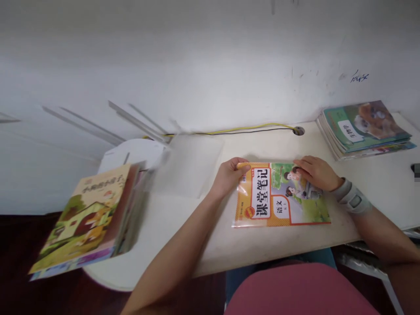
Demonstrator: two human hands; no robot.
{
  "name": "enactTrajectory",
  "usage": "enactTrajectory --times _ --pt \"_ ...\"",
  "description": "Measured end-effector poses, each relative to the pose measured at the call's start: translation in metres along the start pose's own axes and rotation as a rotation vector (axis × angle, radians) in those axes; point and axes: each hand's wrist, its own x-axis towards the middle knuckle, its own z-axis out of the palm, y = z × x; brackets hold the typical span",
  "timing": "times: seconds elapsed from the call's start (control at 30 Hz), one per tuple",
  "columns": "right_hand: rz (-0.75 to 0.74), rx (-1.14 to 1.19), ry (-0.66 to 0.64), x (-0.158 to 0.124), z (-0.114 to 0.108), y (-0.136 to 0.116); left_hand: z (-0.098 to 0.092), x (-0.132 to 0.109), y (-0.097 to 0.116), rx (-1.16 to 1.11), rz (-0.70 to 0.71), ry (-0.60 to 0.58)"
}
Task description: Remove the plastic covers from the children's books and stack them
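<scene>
A workbook (278,201) with an orange and green cover and Chinese lettering lies near the front edge of the white table, turned sideways to me. Its cover shines as if wrapped in clear plastic. My left hand (231,175) grips its upper left corner, thumb on top and fingers curled behind. On the upper right part of the cover rests my right hand (316,173), its fingers bent over the far edge; a grey band (352,197) is on that wrist. Left of my left hand lies a translucent plastic sheet (187,164), blurred.
A stack of picture books (88,214) overhangs the table's left edge. At the far right sits a stack of textbooks (370,127) with a green top cover. Yellow and black cables (243,129) run along the wall into a round hole (298,130).
</scene>
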Motion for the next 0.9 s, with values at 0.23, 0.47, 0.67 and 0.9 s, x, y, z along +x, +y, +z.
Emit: enactTrajectory --times 0.23,0.47,0.67,0.9 --pt "0.047 0.265 -0.086 -0.012 -0.027 0.028 -0.002 -0.002 0.001 -0.025 0.068 0.071" --pt "0.200 0.432 0.067 -0.015 -0.035 0.041 -0.003 0.001 -0.004 -0.274 -0.079 -0.001" --pt "0.151 0.537 0.080 -0.011 -0.037 0.039 -0.001 -0.003 0.000 -0.300 -0.092 0.011" --pt "0.236 0.497 -0.008 -0.006 -0.030 0.043 0.003 0.002 -0.010 -0.167 -0.143 0.080"
